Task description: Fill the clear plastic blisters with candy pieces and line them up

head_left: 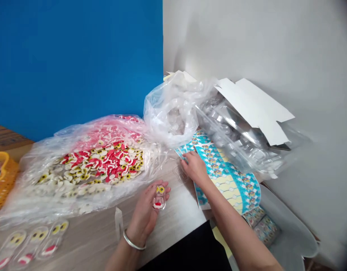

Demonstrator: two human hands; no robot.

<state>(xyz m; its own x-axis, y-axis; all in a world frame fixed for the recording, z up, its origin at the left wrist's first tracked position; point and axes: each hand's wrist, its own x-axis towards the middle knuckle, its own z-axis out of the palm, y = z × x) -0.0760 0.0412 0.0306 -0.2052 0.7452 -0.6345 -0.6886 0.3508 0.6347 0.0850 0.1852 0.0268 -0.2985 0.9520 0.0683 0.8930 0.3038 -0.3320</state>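
L hand point(143, 215) grips clear blister point(159, 197), long axis fwd; R hand point(194, 168) flat on sheet point(226, 180)

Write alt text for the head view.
A person's left hand holds a small clear blister with yellow eyes and a red mouth, while the right hand touches a blue-and-yellow printed card sheet. A clear plastic bag of similar red, white and yellow pieces lies on the wood-grain table, before a blue wall.

- The single view comes from a camera worn on the person's head, above the near edge of the wood-grain table point(179, 214).
- It faces forward and down across the table, toward the blue panel point(77, 64) at the table's far side.
- It sits close: the left hand point(146, 214) and right hand point(194, 167) appear just beyond the table's near edge.
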